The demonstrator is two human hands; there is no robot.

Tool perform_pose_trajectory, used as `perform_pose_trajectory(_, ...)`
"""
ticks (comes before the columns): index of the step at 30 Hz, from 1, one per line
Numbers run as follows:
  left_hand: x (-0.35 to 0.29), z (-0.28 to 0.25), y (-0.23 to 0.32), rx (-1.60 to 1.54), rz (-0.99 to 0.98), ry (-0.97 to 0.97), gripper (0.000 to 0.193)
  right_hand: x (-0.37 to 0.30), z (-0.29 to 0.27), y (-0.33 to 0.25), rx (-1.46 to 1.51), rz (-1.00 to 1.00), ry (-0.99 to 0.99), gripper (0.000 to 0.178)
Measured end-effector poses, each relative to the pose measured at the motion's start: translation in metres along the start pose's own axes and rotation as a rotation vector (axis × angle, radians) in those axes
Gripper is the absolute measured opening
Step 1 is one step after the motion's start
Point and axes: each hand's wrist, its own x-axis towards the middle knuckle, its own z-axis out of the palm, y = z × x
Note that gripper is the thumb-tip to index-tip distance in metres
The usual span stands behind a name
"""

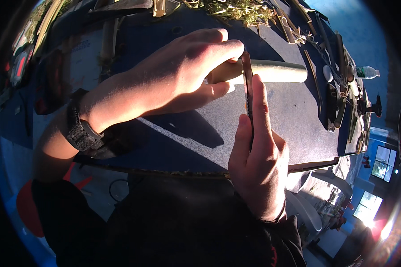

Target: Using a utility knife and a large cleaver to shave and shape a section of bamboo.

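On the dark blue mat [294, 111] lies a pale, rounded length of bamboo [283, 71], pointing right. My left hand [187, 66] is closed around its left end, thumb below and fingers above. A narrow, dark, coppery tool with a notched edge [247, 80], like a saw blade, crosses the bamboo just right of those fingertips. My right hand [263, 155] grips the tool from the near side, with the index finger stretched along it. Inside the fist, the handle is mostly hidden. Whether the notched edge bites into the bamboo I cannot tell.
Green and straw-coloured shavings [240, 12] heap at the table's far edge. Sticks, cords and hand tools crowd the right side, with a clear plastic bottle [366, 72] and a power drill [377, 107] beyond. The table's near edge [314, 165] runs close to my body.
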Motion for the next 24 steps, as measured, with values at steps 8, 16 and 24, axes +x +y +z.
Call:
perform_pose_trajectory(8, -0.0002, -0.01, 0.0036, 0.064, -0.161, -0.106, 0.028, -0.0006, -0.0019, 0.0, -0.026, -0.005, 0.006, 0.065)
perform_pose_trajectory(16, 0.0002, -0.0066, 0.0082, 0.155, -0.052, -0.079, 0.025, 0.001, -0.003, -0.0002, -0.05, -0.047, 0.016, 0.065)
perform_pose_trajectory(24, -0.0008, -0.0036, 0.0052, 0.151, -0.035, -0.063, 0.024, -0.0041, -0.0086, -0.0012, -0.059, -0.058, 0.024, 0.064)
